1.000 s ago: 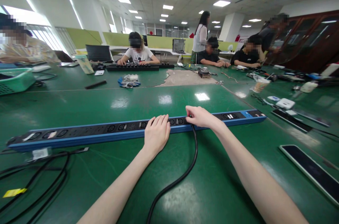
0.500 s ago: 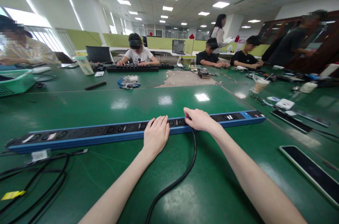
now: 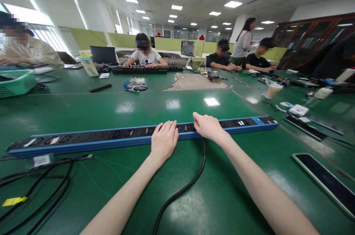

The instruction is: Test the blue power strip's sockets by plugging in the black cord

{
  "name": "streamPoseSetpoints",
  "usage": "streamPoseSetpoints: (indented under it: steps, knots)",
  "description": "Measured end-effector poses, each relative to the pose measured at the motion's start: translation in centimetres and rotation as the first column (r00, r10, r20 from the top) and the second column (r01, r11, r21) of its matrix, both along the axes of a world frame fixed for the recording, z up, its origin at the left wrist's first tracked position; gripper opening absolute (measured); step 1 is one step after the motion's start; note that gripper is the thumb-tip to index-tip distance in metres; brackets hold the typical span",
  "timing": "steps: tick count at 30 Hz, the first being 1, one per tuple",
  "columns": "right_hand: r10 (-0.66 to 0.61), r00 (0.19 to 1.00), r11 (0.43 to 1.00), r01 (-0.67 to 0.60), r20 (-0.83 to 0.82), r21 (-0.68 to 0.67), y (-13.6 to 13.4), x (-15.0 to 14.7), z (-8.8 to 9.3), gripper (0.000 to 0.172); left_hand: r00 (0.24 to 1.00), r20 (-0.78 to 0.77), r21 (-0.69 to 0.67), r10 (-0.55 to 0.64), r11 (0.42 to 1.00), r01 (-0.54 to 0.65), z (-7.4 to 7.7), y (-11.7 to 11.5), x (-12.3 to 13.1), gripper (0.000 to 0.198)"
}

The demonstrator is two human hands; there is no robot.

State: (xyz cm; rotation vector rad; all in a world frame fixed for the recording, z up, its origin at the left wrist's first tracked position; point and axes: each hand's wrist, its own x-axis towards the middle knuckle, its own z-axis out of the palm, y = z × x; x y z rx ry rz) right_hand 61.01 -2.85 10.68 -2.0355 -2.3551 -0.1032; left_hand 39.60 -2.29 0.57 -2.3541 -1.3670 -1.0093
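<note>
One bench [image 3: 83, 113]: glossy green, and it stretches across the whole near view, with a bare beige patch [image 3: 191, 83] showing on the far half.
Co-worker [image 3: 145, 57]: white T-shirt, seated at the far side, head bowed.
Power strip [image 3: 138, 133]: here's the centrepiece, long, black-faced and blue-sided, lying across the bench right in front of the person, sockets up.
Black cable [image 3: 204, 153]: in it comes from the bottom edge, swinging up over the green to vanish beneath the right hand [image 3: 209, 127] at the strip.
Loose cables [image 3: 70, 161]: looping at lower left, just in front of the strip's left end.
Green basket [image 3: 20, 83]: parked at far left, beyond the strip.
Left hand [image 3: 165, 138]: palm down across the strip near its middle, fingers straight and lying side by side on top, a pair of sockets peeking out just to their right.
Right hand's grip: fingers curled in, pinching the cable's top end at the strip; the plug itself is hidden.
Phone [image 3: 324, 183]: over at lower right, dark screen up, pale edge.
Gloves [image 3: 135, 85]: blue and white, bunched up beyond the strip.
Yellow tag [image 3: 14, 201]: bright little thing, on a loose cable at lower left.
</note>
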Motion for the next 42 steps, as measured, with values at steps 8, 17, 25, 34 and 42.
streamPoseSetpoints:
  steps: [8,17,25,34,42]
  knots:
    - [-0.028,1.000,1.000,0.028,0.012,0.011,-0.8,-0.7,-0.3,0.030,1.000,-0.022,-0.011,0.005,1.000,-0.006,0.0,0.0,0.0,0.046]
    - [-0.017,1.000,1.000,0.017,0.004,0.017,-0.7,-0.4,-0.3,0.028,1.000,-0.021,0.001,-0.002,1.000,0.002,0.0,0.0,0.0,0.046]
    - [0.000,0.915,0.961,0.111,-0.403,0.254,1.1,4.5,3.5,0.014,1.000,-0.020,-0.003,0.004,1.000,-0.004,-0.3,0.3,-0.1,0.046]
    - [0.079,0.911,0.996,-0.055,-0.405,0.071,-1.1,11.8,5.7,0.018,1.000,-0.004,-0.003,-0.012,1.000,0.012,-0.4,0.3,-0.1,0.046]
    - [0.027,0.830,0.990,-0.101,-0.558,-0.102,0.0,12.7,4.5,0.027,0.999,-0.033,-0.026,-0.012,1.000,0.011,-0.1,0.2,-0.1,0.046]
